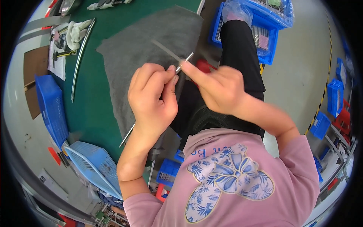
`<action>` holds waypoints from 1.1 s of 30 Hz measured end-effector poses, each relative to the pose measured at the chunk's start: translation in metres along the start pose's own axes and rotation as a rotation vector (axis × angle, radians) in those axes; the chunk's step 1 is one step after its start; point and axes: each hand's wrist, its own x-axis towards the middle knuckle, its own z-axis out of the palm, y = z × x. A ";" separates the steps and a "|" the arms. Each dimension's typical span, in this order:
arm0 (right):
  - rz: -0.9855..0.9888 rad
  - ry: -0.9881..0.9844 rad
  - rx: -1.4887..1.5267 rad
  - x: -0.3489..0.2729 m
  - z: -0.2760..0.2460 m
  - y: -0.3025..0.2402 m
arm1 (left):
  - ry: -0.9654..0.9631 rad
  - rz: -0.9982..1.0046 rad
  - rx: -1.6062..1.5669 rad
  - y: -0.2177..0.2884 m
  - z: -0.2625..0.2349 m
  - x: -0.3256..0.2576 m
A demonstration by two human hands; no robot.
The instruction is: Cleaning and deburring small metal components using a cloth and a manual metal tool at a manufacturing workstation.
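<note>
My left hand (153, 96) is closed, with thumb and fingers pinching a thin shiny metal rod (190, 56) near its upper end. My right hand (221, 85) is closed around a thin, flat grey strip (166, 50), slightly blurred, which crosses the rod beside my left fingertips. Whether the strip is a file cannot be made out. A length of metal rod (127, 135) shows beside my left wrist; my hand hides whether it is the same piece. Beneath both hands, a dark grey cloth (132, 49) drapes over the green tabletop (90, 117).
Along the table's left lie a long metal rod (80, 56), white gloves (77, 34) and a caliper (63, 54). Blue plastic baskets (51, 106) stand at the left edge. Blue crates (272, 53) with thin metal parts sit at the upper right, near my leg.
</note>
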 end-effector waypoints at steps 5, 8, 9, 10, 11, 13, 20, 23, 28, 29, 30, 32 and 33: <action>0.076 -0.096 -0.044 0.004 -0.017 -0.011 | -0.024 0.000 0.022 0.001 0.000 0.000; 0.086 -0.033 -0.051 0.013 -0.008 -0.012 | -0.006 0.008 0.006 0.000 0.001 0.002; 0.084 -0.031 -0.045 0.013 -0.006 -0.012 | -0.001 0.005 0.016 0.001 -0.001 0.001; 0.086 -0.064 -0.042 0.000 -0.014 -0.013 | 0.002 0.006 0.020 0.000 0.000 0.001; 0.110 -0.114 -0.044 -0.018 -0.019 -0.012 | 0.004 0.007 0.023 -0.002 0.001 0.001; 0.128 -0.112 -0.024 -0.015 -0.023 -0.018 | -0.009 0.016 0.026 0.001 0.001 0.000; 0.116 -0.126 -0.037 -0.013 -0.025 -0.015 | 0.006 0.010 0.017 -0.002 0.001 0.000; 0.105 -0.107 -0.062 -0.004 -0.025 -0.015 | -0.005 0.027 0.034 -0.001 0.002 0.002; 0.104 -0.086 -0.044 0.002 -0.010 -0.012 | -0.001 -0.009 0.012 0.000 0.000 0.000; 0.112 -0.113 -0.046 -0.016 -0.019 -0.015 | 0.005 -0.009 0.017 -0.001 -0.002 0.000; 0.146 -0.170 -0.034 -0.019 -0.026 -0.020 | -0.010 0.005 0.031 0.000 -0.001 -0.001; 0.089 -0.108 -0.034 -0.013 -0.017 -0.006 | -0.009 0.051 0.038 -0.002 0.001 0.002; 0.050 -0.046 -0.041 -0.003 -0.010 -0.007 | -0.024 0.049 0.029 0.000 0.000 0.001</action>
